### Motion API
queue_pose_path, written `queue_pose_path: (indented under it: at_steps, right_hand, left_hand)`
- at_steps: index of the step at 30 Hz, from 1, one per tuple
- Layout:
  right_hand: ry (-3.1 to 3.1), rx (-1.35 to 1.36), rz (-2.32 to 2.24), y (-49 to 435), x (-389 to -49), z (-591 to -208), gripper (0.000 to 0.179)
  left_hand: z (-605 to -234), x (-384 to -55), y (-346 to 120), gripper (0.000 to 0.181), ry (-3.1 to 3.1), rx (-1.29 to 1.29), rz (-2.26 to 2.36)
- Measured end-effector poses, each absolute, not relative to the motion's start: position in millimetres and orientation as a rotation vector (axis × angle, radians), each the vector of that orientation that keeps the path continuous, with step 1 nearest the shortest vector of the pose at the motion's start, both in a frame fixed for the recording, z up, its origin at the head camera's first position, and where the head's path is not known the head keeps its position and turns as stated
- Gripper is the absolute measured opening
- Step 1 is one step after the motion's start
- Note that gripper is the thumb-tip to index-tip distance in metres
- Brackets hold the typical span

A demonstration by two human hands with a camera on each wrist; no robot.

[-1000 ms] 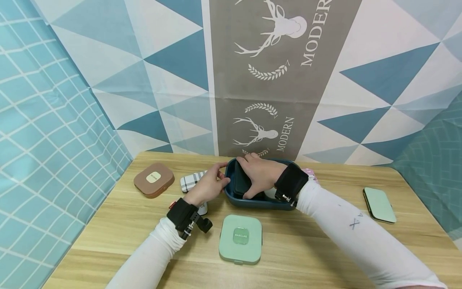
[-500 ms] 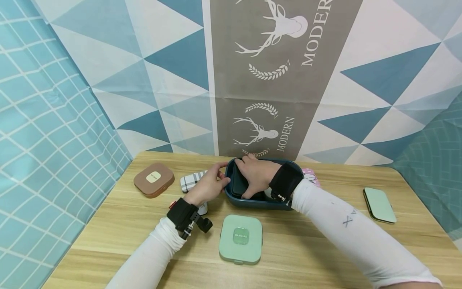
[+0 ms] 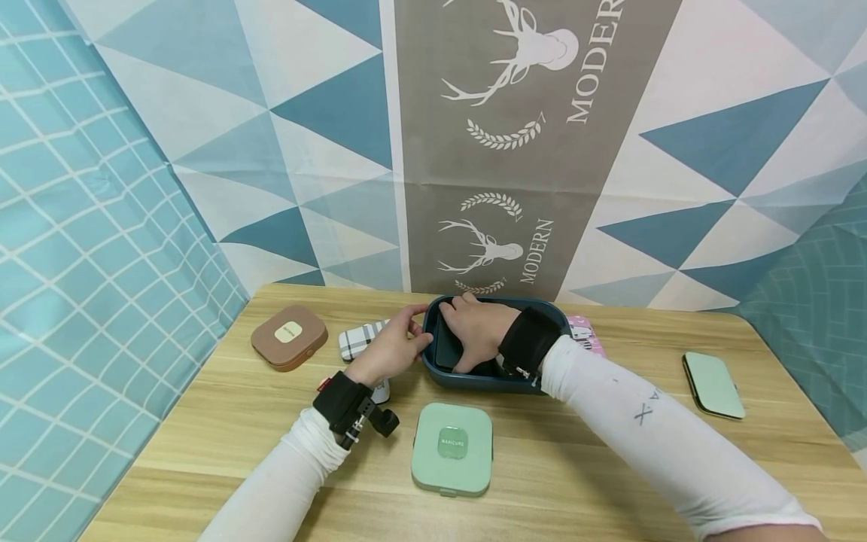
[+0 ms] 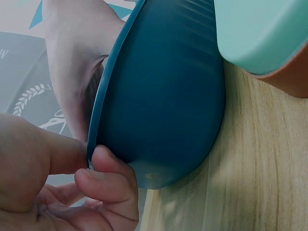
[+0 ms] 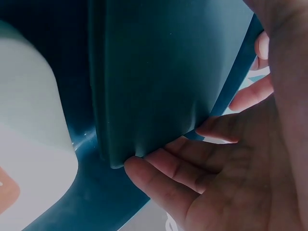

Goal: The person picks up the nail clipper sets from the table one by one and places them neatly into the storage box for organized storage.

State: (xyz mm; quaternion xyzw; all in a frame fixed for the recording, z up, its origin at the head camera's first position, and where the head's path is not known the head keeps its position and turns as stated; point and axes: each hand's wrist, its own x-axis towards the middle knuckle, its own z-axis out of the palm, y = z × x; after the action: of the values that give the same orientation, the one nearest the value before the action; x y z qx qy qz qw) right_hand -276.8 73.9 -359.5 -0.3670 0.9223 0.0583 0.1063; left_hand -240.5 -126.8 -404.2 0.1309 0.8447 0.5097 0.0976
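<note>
A dark blue oval basin (image 3: pixel 497 384) stands at the back middle of the table in the head view. My left hand (image 3: pixel 389 350) pinches its left rim between thumb and fingers, as the left wrist view shows up close. My right hand (image 3: pixel 477 327) reaches into the basin and grips a flat dark green case (image 3: pixel 447 342) by its edges, at the basin's left end. In the right wrist view the fingers bend against the end of that case. Beside it inside the basin is a rounded white item (image 5: pixel 33 130) with an orange mark, mostly hidden in the head view.
A brown case (image 3: pixel 289 336) and a plaid case (image 3: pixel 359 340) lie to the left. Nearer stands a mint-green manicure case (image 3: pixel 451 449). Far right lies a flat mint case (image 3: pixel 713 384). A pink patterned item (image 3: pixel 587 335) shows behind the right sleeve. Behind the table hangs patterned cloth.
My right hand and forearm have shifted slightly left; the dark green case sits a little lower in the basin. More of the pink item shows. My left hand has stayed on the rim.
</note>
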Motion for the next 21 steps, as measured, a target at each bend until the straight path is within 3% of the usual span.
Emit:
queue_pose_path:
  at_steps: [21]
  right_hand:
    - [2.71,-1.008,0.273,68.9,-279.7,-363.4,0.115]
  left_hand:
    - [-403.7,-239.6,-126.8,0.06,2.493,0.387,1.511]
